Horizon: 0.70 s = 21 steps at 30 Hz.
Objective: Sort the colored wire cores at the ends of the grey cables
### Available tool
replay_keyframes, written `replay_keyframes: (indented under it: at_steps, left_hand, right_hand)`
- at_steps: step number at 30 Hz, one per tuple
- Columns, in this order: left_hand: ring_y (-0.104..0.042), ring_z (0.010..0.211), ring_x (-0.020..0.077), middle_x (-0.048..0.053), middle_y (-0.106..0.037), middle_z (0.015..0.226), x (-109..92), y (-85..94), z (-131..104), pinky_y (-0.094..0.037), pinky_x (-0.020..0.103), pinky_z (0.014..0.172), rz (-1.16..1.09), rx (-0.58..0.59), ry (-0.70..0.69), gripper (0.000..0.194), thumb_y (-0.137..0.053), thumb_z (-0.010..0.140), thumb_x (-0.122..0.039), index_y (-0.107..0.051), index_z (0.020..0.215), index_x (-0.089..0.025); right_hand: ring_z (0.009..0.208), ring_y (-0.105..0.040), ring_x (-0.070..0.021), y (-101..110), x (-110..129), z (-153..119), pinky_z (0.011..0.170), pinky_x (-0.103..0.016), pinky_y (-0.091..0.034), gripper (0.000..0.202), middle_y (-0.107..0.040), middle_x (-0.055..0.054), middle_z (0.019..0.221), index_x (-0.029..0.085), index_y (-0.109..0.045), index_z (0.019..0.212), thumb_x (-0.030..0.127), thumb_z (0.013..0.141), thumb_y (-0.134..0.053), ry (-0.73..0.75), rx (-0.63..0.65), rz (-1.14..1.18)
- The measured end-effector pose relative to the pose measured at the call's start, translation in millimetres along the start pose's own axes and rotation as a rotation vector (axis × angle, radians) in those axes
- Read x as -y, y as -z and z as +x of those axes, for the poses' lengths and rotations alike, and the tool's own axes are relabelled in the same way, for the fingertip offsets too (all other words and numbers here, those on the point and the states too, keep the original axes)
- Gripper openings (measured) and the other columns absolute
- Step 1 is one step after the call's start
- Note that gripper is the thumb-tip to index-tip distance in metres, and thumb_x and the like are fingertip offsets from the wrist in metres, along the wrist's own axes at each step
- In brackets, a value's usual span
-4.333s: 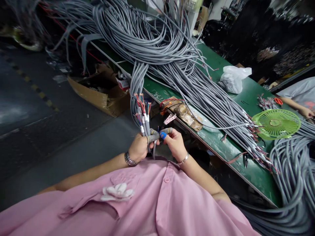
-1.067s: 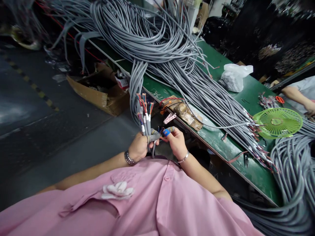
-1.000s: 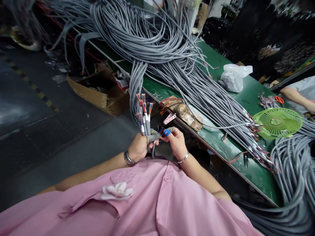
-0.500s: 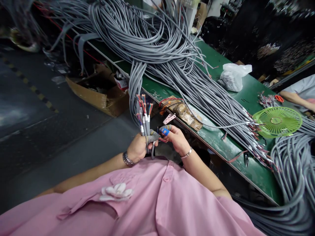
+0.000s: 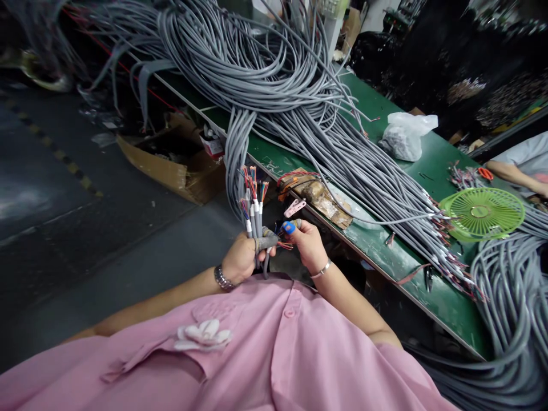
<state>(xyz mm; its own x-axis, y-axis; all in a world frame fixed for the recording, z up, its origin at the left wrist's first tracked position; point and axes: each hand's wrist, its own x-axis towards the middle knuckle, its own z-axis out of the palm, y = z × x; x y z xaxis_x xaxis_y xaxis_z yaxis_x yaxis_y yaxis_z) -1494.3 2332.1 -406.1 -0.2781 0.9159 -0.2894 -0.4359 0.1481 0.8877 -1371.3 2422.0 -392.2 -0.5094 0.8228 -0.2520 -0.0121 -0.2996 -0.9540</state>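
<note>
Several grey cables (image 5: 256, 220) stand bunched in my left hand (image 5: 244, 255), which is closed around them. Their upper ends have white sleeves and bare coloured wires fanning out. One cable end points right from the left fingers, its thin coloured wires (image 5: 285, 245) splayed. Close beside it, my right hand (image 5: 310, 245) is closed in a pinch on dark thin wires of that end; blue tape wraps the thumb, and a grey covering is on a finger. The exact grip is partly hidden by the fingers.
The green table (image 5: 454, 319) carries a large heap of grey cables (image 5: 240, 63), a green fan (image 5: 482, 212), a white plastic bag (image 5: 409, 136), a pink clip (image 5: 294, 208) and small pliers (image 5: 428, 278). An open cardboard box (image 5: 158, 168) lies below. Another person's arm (image 5: 520, 176) is at far right.
My right hand has shifted slightly right, away from the left, and its fingers have turned a little. The left hand keeps the cable bunch almost in place.
</note>
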Motion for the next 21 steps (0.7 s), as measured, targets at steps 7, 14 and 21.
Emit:
replay_keyframes:
  at_steps: [7, 14, 21]
  left_hand:
    - [-0.038, 0.039, 0.0058, 0.002, -0.057, 0.050, -4.0, 1.7, 0.1, -0.025, 0.021, 0.041, -0.028, 0.002, 0.004, 0.020, -0.066, 0.069, -0.023, -0.057, 0.054, -0.012]
    - [-0.037, 0.039, 0.0055, 0.001, -0.057, 0.050, -2.6, -1.4, 1.1, -0.025, 0.021, 0.041, -0.009, 0.003, -0.002, 0.015, -0.065, 0.067, -0.020, -0.059, 0.056, -0.012]
    - [-0.038, 0.038, 0.0052, 0.001, -0.058, 0.050, -3.8, -1.5, 0.9, -0.027, 0.020, 0.041, -0.036, -0.044, -0.002, 0.019, -0.066, 0.069, -0.022, -0.058, 0.055, -0.012]
  right_hand:
    - [0.049, -0.044, -0.0067, 8.7, 1.1, 1.6, 0.050, -0.021, -0.040, 0.038, -0.055, 0.003, 0.059, 0.017, -0.057, 0.069, 0.052, 0.069, -0.072, -0.066, -0.024, 0.044]
    - [0.049, -0.041, -0.0053, 3.9, 11.6, -0.8, 0.049, -0.020, -0.034, 0.035, -0.054, 0.005, 0.058, 0.015, -0.060, 0.070, 0.044, 0.061, -0.078, -0.119, 0.131, 0.003]
    - [0.053, -0.046, -0.0076, -1.0, 6.0, -5.6, 0.053, -0.022, -0.038, 0.032, -0.056, 0.004, 0.060, 0.016, -0.060, 0.069, 0.043, 0.064, -0.077, 0.020, 0.036, -0.038]
